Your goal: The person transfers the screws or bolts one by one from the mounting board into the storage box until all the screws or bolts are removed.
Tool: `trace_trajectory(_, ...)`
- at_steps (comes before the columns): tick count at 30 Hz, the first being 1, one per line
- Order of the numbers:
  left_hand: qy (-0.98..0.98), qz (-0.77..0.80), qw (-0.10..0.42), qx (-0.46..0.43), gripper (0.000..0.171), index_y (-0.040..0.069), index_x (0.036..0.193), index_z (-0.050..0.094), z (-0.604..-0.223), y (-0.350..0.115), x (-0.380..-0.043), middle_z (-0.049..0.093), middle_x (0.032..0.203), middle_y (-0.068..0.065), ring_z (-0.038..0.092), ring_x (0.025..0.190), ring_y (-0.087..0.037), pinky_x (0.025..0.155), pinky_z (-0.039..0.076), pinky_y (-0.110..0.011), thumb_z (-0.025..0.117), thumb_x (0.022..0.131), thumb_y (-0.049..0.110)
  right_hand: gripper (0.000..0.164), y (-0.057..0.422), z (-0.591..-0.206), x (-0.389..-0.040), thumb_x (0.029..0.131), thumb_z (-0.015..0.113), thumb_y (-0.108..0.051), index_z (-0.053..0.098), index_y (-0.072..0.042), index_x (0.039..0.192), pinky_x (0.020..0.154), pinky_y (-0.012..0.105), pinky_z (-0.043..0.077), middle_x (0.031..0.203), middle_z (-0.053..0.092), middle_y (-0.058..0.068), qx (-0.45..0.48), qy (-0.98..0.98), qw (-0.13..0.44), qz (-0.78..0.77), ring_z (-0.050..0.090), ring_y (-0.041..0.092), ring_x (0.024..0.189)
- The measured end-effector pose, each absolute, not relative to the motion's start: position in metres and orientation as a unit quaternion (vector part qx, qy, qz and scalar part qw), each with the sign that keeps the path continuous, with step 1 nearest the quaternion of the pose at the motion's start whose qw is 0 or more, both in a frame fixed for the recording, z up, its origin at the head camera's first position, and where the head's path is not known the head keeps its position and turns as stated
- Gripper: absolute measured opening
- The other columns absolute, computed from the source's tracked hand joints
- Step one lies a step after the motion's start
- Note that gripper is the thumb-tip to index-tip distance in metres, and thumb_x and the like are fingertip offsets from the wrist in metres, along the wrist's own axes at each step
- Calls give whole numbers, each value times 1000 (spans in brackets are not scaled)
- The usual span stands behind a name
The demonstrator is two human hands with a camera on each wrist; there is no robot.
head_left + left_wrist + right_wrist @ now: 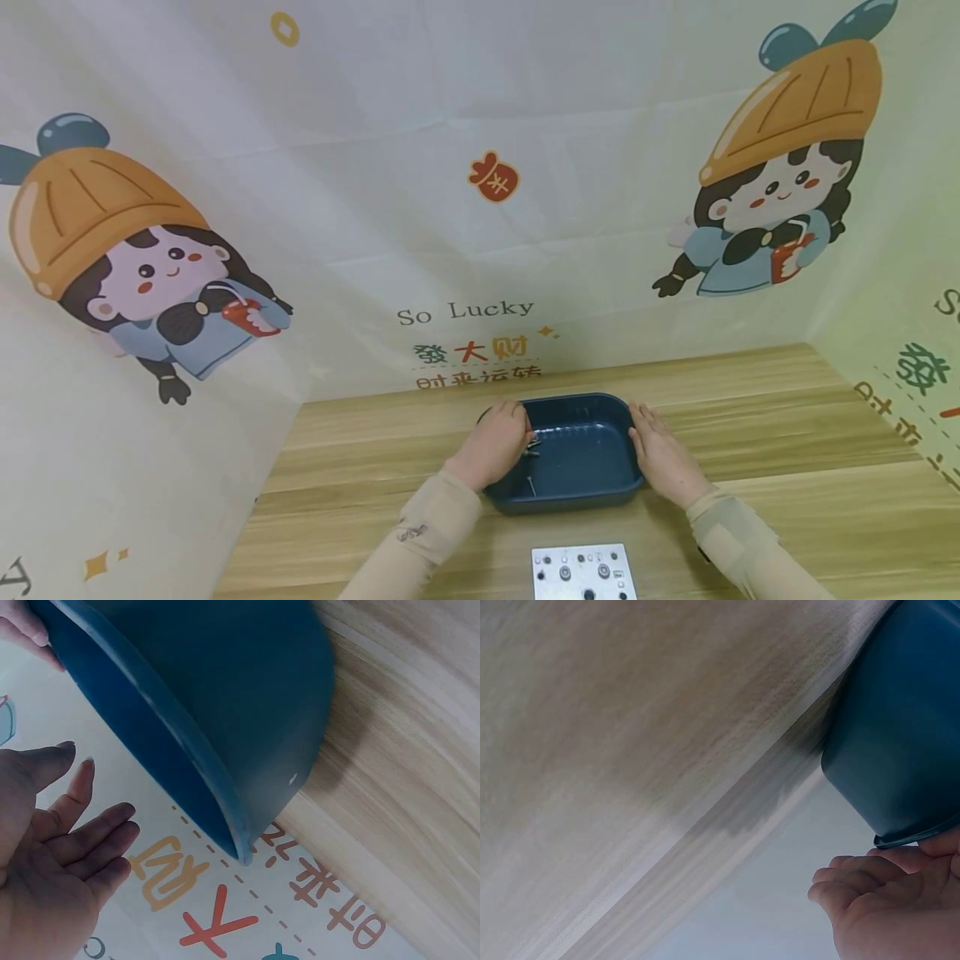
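Observation:
A dark blue tray (577, 399) sits on the wooden table, between my two hands. My left hand (501, 433) lies over its left rim with the fingers reaching inside. In the left wrist view this left hand (75, 825) shows relaxed, nearly straight fingers beside the tray's outer wall (225, 690) and holds nothing. My right hand (652, 442) rests against the tray's right wall. The right wrist view shows the right hand (885, 892) loosely bent, its thumb touching the tray (900, 735) at the rim. Small metal parts (532, 446) lie inside near my left fingers.
A white plate with holes and small fittings (583, 572) lies at the table's near edge, just in front of the tray. A printed cloth backdrop (450, 208) closes off the table (750, 417) at the back and on both sides.

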State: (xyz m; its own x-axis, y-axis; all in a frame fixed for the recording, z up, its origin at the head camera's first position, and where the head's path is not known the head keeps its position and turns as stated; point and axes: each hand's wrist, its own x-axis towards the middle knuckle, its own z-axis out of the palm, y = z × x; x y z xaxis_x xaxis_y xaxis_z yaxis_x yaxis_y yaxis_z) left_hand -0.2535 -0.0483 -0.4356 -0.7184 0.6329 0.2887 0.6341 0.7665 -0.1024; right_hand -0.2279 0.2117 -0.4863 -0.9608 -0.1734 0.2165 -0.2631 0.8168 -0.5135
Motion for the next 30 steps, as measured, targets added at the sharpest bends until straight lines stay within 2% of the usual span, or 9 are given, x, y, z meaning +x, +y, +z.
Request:
trace_trajectory(4, -926, -12, 163, -341, 13, 6, 91, 62, -434, -49, -248, 60, 89, -5, 59, 94, -23, 95, 49, -35, 65, 95, 17, 47, 212, -486, -228, 104, 38, -9, 33, 17, 143, 113, 62, 30, 147, 34, 39, 115, -949, 79, 282, 31, 53, 138)
trace_trajectory(12, -926, -56, 172, -333, 14, 5, 94, 61, -425, -51, -234, 59, 92, -7, 58, 92, -23, 90, 50, -35, 65, 96, 18, 47, 211, -486, -227, 104, 39, -9, 33, 18, 143, 114, 61, 28, 147, 33, 39, 117, -948, 80, 286, 30, 53, 139)
trace_trajectory(19, -919, -81, 191, -334, 12, 4, 93, 61, -423, -54, -223, 65, 103, -13, 59, 117, -33, 105, 47, -39, 66, 95, 15, 47, 211, -486, -227, 104, 39, -9, 34, 17, 143, 114, 61, 28, 147, 34, 39, 116, -948, 80, 285, 30, 53, 139)
trace_trajectory(30, -927, -88, 173, -321, 15, 6, 96, 60, -428, -56, -200, 65, 111, -14, 58, 121, -32, 105, 48, -37, 64, 97, 20, 47, 211, -486, -228, 104, 39, -10, 33, 17, 143, 114, 61, 28, 147, 34, 39, 118, -948, 82, 284, 31, 53, 138)
